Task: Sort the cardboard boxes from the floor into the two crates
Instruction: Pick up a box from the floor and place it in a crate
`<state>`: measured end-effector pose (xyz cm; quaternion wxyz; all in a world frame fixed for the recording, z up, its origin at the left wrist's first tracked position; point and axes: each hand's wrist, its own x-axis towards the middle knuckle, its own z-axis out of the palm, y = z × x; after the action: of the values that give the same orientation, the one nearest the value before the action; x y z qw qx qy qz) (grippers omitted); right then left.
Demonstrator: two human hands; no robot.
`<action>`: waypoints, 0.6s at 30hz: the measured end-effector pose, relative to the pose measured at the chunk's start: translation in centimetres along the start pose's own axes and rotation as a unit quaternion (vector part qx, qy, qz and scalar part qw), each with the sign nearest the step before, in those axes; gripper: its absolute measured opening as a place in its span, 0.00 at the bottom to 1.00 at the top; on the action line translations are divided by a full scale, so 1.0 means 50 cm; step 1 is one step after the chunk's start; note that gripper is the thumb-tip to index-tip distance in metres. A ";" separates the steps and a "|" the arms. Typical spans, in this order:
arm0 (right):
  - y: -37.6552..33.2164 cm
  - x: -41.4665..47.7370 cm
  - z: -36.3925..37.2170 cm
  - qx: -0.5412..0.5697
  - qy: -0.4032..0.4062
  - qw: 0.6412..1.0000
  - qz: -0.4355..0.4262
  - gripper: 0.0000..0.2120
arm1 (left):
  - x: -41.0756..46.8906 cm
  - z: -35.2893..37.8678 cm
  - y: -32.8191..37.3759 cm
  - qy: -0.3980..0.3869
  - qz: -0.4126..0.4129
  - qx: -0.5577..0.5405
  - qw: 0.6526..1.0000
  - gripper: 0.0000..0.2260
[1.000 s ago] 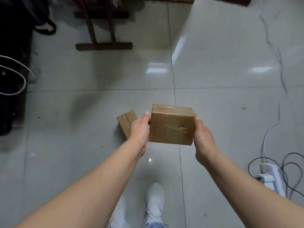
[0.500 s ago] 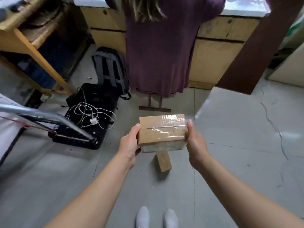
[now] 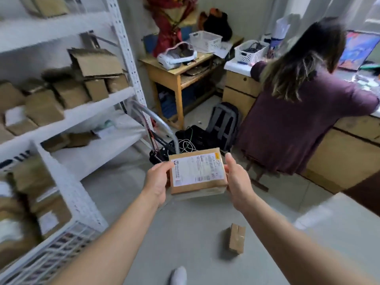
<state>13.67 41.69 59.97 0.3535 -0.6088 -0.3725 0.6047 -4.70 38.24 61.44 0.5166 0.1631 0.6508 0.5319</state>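
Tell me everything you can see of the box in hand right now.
The box is brown cardboard, a flat rectangular parcel. A white shipping label with a barcode and a small orange mark covers most of its upper face. It is held in the air above the floor, label side toward the camera, slightly tilted. The left hand grips its left end and the right hand its right end. Nothing else touches it.

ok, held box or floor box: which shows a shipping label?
The held box, between left hand and right hand: white barcode label on top. The floor box shows only brown card and tape.
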 end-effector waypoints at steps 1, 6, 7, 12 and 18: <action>-0.008 -0.007 0.019 -0.013 -0.016 1.000 -0.010 0.35 | -0.015 -0.024 0.007 0.013 0.007 -0.012 1.000 0.05; -0.037 -0.046 0.156 -0.071 -0.100 0.991 -0.052 0.29 | -0.083 -0.162 0.041 0.102 0.046 -0.075 0.991 0.05; -0.039 -0.057 0.190 -0.076 -0.117 0.989 -0.054 0.30 | -0.097 -0.194 0.046 0.123 0.050 -0.086 0.987 0.05; -0.021 -0.117 0.367 -0.080 -0.208 0.974 -0.050 0.22 | -0.142 -0.360 0.061 0.214 0.074 -0.137 0.964 0.06; 0.003 -0.186 0.604 -0.106 -0.292 0.948 -0.065 0.11 | -0.167 -0.576 0.067 0.285 0.085 -0.193 0.935 0.10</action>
<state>-16.42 32.83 63.65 0.2015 -0.4140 -0.5600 0.6888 -26.73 18.07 65.63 0.2839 -0.0439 0.6391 0.7135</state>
